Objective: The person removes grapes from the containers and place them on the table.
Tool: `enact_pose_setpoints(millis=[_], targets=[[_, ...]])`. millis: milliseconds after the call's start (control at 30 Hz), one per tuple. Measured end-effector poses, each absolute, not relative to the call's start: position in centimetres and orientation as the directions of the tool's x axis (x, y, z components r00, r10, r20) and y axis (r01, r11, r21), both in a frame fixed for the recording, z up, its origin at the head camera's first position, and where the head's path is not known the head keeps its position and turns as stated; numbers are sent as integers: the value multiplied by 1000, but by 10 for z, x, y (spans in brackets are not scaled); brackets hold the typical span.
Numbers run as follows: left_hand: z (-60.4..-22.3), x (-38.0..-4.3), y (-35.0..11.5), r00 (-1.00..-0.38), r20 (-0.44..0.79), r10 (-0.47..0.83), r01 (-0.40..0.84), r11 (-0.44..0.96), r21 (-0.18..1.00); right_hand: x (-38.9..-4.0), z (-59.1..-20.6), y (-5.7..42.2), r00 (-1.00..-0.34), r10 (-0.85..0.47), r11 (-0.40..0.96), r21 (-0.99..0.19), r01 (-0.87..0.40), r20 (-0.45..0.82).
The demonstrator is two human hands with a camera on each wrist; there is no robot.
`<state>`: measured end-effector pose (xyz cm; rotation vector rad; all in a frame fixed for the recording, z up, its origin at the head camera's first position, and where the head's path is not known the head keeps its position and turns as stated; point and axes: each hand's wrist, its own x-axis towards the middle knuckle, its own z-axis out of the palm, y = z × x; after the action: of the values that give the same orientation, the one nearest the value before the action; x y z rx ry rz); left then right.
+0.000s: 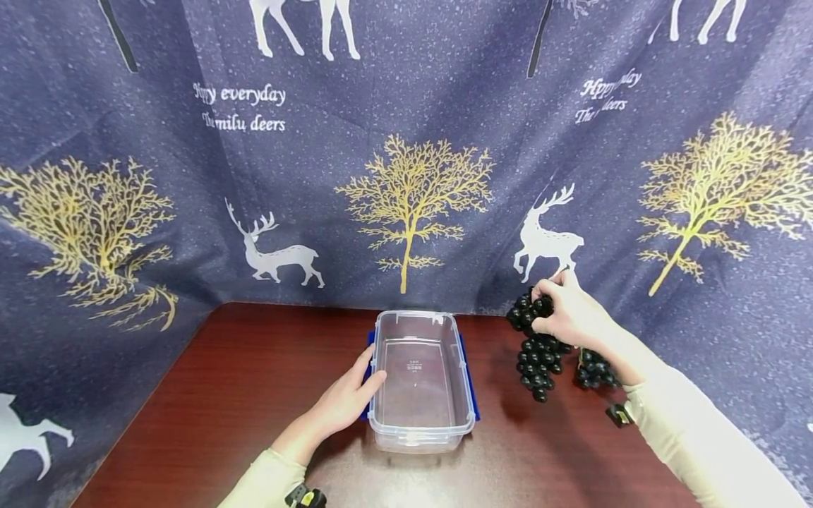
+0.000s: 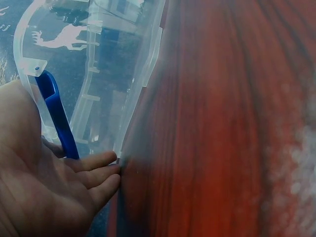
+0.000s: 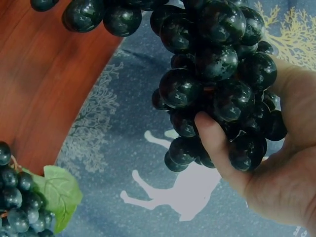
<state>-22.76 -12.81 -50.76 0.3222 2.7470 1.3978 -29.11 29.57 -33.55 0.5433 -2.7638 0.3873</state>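
Note:
A clear plastic container (image 1: pixel 416 381) without a lid on it stands on the table, with blue side latches (image 2: pixel 58 116) folded out. My left hand (image 1: pixel 346 395) holds its left side, the thumb over the rim and the fingers along the outer wall. In the left wrist view several fingertips touch the wall's lower edge; the thumb is mostly hidden. To the right of the container, my right hand (image 1: pixel 571 310) grips a bunch of black grapes (image 3: pixel 217 84), thumb pressed against the berries. More grapes hang below that hand.
A second bunch of dark grapes (image 1: pixel 595 369) lies at the right, behind my right wrist; its green leaf (image 3: pixel 59 192) shows in the right wrist view. The reddish-brown table (image 1: pixel 254 367) meets a blue cloth (image 1: pixel 406 106) printed with deer and trees.

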Motion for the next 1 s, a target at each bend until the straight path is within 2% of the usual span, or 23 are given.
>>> enact_pose_setpoints(millis=[1000], targets=[[-508,-226,-128,-973,68,219,180,549,816,-296,-348,345,-902,-293,909,-201,-366,316]])
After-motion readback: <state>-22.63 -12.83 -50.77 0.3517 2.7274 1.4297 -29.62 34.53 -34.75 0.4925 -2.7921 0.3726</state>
